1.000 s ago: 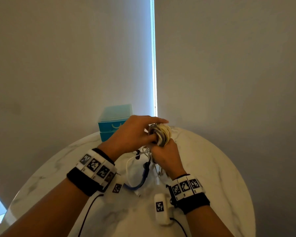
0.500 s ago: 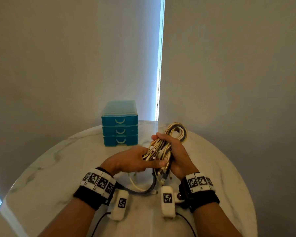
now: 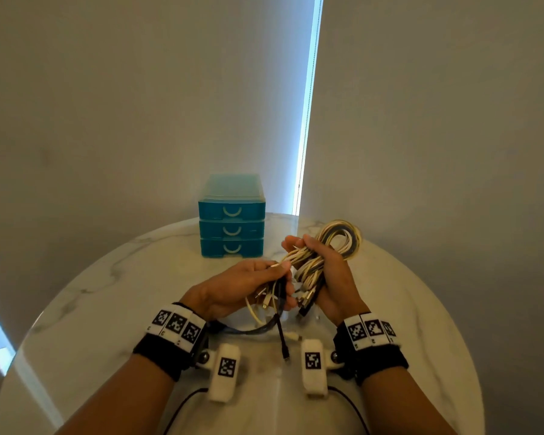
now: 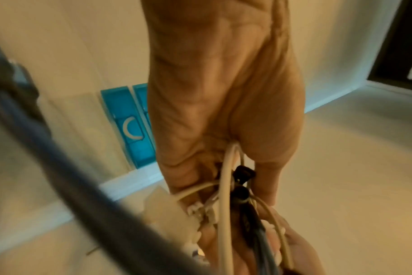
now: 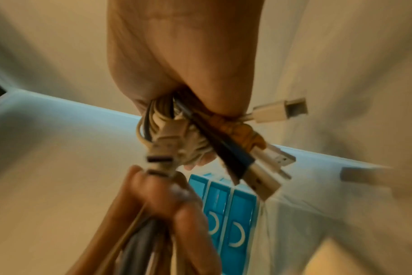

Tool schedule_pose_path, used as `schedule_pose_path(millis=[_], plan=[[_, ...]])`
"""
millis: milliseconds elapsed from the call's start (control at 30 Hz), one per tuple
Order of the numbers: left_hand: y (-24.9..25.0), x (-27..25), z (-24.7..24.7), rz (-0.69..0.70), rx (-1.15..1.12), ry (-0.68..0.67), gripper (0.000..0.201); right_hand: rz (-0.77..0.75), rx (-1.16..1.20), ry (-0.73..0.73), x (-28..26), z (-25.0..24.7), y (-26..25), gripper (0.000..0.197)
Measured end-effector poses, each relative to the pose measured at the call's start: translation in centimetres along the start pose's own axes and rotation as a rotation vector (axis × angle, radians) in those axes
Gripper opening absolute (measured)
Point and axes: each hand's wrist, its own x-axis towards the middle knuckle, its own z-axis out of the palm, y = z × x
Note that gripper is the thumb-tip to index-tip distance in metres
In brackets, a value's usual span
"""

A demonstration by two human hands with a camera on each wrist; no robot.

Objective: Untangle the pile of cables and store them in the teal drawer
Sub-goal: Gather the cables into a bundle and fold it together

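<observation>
A round white marble table (image 3: 107, 309) carries a closed teal drawer unit (image 3: 231, 229).

Both forearms are bare, with no sleeves in sight. Each wrist carries a wide black fabric band (image 3: 162, 351), and over the far edge of it, toward the hand, sits a curved white strip of square black-and-white coded markers (image 3: 178, 323); three squares show on each wrist. The right wrist's black band (image 3: 376, 359) and marker strip (image 3: 371, 329) match. On the inner side of each band a round silver screw joins a small white oblong camera housing, the left one (image 3: 225, 372) and the right one (image 3: 313, 365), each bearing one coded square. A thin black lead (image 3: 182, 409) runs from each housing toward the near edge.
</observation>
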Motion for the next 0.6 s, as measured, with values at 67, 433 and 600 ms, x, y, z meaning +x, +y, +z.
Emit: schedule_pose_path(millis=[67,433,600], plan=[[0.0,0.2,0.6,-0.023,-0.132,0.016,0.041,0.031,0.034,-0.032,-0.1,0.1,-0.2,0.04],[-1.2,2.1,2.1,-0.085,0.369,0.247,0.054,-0.025,0.021,0.209,0.2,0.8,0.5,0.023],[-0.4,2.0,1.9,0.048,0.729,0.303,0.035,-0.126,-0.212,0.407,0.3,0.4,0.3,0.038]])
